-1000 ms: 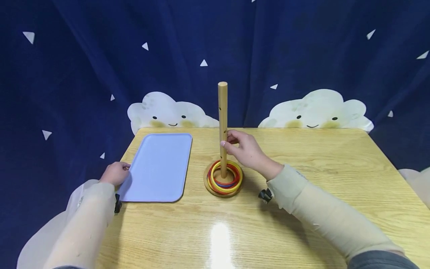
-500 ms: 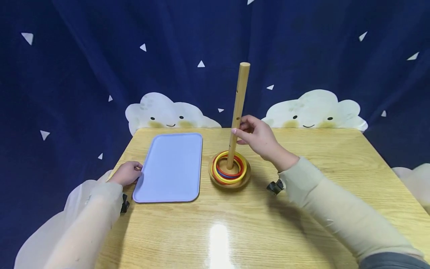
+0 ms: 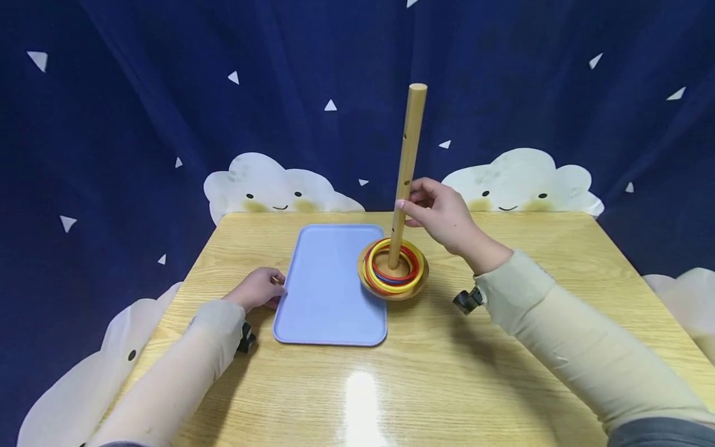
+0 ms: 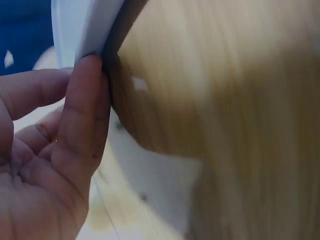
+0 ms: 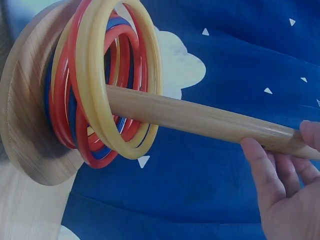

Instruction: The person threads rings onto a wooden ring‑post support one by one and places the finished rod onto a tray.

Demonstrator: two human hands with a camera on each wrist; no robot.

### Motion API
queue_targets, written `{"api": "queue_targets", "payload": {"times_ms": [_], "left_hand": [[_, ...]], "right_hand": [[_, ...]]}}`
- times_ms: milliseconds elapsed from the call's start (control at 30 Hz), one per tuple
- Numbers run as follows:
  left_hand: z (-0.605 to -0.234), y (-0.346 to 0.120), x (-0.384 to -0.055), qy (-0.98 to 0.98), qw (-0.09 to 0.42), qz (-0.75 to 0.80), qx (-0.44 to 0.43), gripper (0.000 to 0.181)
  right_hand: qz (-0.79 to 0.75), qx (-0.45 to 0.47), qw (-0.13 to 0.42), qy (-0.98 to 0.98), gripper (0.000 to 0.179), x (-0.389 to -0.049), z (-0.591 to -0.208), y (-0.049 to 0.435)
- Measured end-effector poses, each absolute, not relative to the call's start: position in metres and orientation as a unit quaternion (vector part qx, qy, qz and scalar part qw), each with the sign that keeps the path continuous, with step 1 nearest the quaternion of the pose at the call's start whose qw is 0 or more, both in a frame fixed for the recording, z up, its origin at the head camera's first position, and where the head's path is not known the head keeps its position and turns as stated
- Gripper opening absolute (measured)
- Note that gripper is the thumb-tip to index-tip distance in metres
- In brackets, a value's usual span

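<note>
My left hand [image 3: 259, 287] pinches the left edge of a pale blue-purple tray [image 3: 326, 279]; in the left wrist view the fingers press on its white-looking rim [image 4: 97, 30]. My right hand [image 3: 444, 214] grips a wooden peg [image 3: 411, 136] around its lower middle, thumb on one side and fingers on the other. The peg leans slightly right and rises from a round wooden base [image 5: 25, 100]. Several yellow, red and blue rings [image 5: 90, 65] hang loosely round the foot of the peg. In the head view the base overlaps the tray's right edge.
A light wood-grain table [image 3: 475, 372] lies under everything, with a bright reflection near its front. Behind it hangs a dark blue curtain [image 3: 251, 37] with white triangles and smiling clouds.
The tray has slid right along the table with my left hand. My right hand has raised the peg stand with its rings and carried it slightly right, tilting it.
</note>
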State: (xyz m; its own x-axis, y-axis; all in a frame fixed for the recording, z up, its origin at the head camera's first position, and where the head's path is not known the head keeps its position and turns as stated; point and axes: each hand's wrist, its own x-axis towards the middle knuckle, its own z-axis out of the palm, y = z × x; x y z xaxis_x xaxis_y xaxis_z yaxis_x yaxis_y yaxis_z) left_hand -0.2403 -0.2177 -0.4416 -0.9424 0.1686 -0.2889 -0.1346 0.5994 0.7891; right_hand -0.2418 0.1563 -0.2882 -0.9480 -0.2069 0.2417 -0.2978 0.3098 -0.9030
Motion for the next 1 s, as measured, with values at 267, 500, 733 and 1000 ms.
{"api": "queue_targets", "payload": {"times_ms": [267,500,733,1000], "left_hand": [[-0.445,-0.169,-0.229,0.865,0.184,0.466,0.014,0.012],[-0.447,-0.134,-0.219,0.857,0.180,0.483,0.018,0.010],[-0.446,-0.115,-0.213,0.863,0.178,0.473,0.027,0.006],[-0.444,-0.104,-0.215,0.863,0.171,0.473,0.046,0.007]], "right_hand": [[0.552,0.148,0.028,-0.820,0.029,-0.243,-0.294,0.157],[0.540,0.142,0.026,-0.829,0.028,-0.246,-0.311,0.160],[0.523,0.145,0.023,-0.840,0.029,-0.248,-0.322,0.164],[0.513,0.135,0.021,-0.847,0.031,-0.253,-0.333,0.171]]}}
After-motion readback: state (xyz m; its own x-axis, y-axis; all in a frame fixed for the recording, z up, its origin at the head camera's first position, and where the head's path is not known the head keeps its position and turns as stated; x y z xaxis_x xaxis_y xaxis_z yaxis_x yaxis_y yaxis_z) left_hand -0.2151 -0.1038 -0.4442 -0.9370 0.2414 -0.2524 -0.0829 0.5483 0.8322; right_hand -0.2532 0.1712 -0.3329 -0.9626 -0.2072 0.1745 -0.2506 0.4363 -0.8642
